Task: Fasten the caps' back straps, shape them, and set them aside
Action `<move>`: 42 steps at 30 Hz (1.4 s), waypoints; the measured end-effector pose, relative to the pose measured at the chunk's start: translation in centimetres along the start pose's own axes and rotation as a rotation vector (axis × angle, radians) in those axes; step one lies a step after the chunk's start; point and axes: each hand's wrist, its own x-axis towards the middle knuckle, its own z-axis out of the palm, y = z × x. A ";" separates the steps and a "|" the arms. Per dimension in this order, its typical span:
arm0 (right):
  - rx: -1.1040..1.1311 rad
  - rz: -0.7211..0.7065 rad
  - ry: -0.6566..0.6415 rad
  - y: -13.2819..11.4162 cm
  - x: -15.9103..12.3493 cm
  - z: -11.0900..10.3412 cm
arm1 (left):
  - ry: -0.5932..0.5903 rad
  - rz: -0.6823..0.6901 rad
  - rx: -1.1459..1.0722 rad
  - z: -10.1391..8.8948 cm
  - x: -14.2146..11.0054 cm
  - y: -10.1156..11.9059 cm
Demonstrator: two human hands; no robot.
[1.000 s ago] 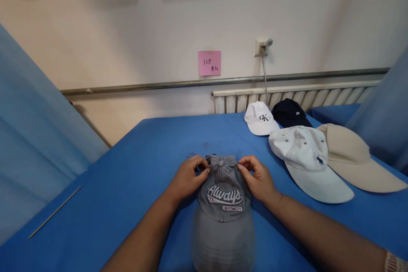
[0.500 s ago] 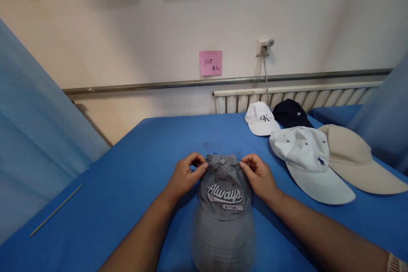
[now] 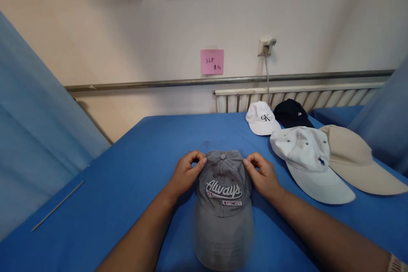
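A grey baseball cap (image 3: pixel 222 204) with "Always" stitched on its front is in the middle of the head view, brim towards me and slightly blurred. My left hand (image 3: pixel 188 173) pinches the far left side of its crown between thumb and fingers. On the opposite side, my right hand (image 3: pixel 263 175) grips the crown's far right edge the same way. The cap's back is hidden behind its crown. To the right of my right hand lies a pale grey-white cap (image 3: pixel 302 153) with a small dark emblem, apart from the grey one.
Blue cloth covers the table (image 3: pixel 127 165). A white cap (image 3: pixel 262 118), a navy cap (image 3: pixel 291 112) and a beige cap (image 3: pixel 350 151) sit at the right. A thin stick (image 3: pixel 57 206) lies left. Behind are a radiator (image 3: pixel 302 93) and a blue curtain (image 3: pixel 38 136).
The far end of the grey cap's crown looks wider and fuller, with my hands slightly farther apart. Its brim has shifted a little. The other caps stay put.
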 end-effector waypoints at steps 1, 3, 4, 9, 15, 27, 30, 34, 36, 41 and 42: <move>0.013 0.008 -0.003 0.1 0.0 0.0 | -0.004 -0.012 -0.014 0.1 0.0 -0.1; 0.043 0.034 -0.021 0.1 0.1 -0.1 | -0.018 -0.032 -0.047 0.2 0.0 -0.2; 0.061 0.039 -0.023 0.1 0.1 -0.1 | -0.021 -0.042 -0.069 0.2 0.0 -0.2; 0.079 -0.023 0.036 -0.5 0.1 -0.3 | 0.017 -0.101 -0.185 0.3 0.0 -0.5; 0.080 0.051 0.016 0.5 0.6 0.1 | 0.022 -0.118 -0.142 0.6 0.2 -1.3; -0.125 -0.117 -0.014 -2.3 -0.6 -0.4 | 0.092 -0.145 -0.132 1.5 1.0 -3.8; -0.230 -0.181 -0.018 -3.3 -0.5 0.3 | 0.113 -0.155 -0.126 1.7 1.1 -4.5; -0.434 -0.188 -0.096 -4.5 0.0 0.9 | 0.113 -0.156 -0.128 1.7 1.0 -4.4; -0.522 -0.169 -0.135 -4.9 0.1 1.3 | 0.114 -0.158 -0.126 1.7 0.9 -4.3; -0.531 -0.163 -0.154 -4.6 0.3 2.1 | 0.115 -0.167 -0.127 1.6 0.9 -4.2; -0.511 -0.168 -0.138 -4.5 0.4 2.1 | 0.113 -0.169 -0.129 1.6 1.0 -4.3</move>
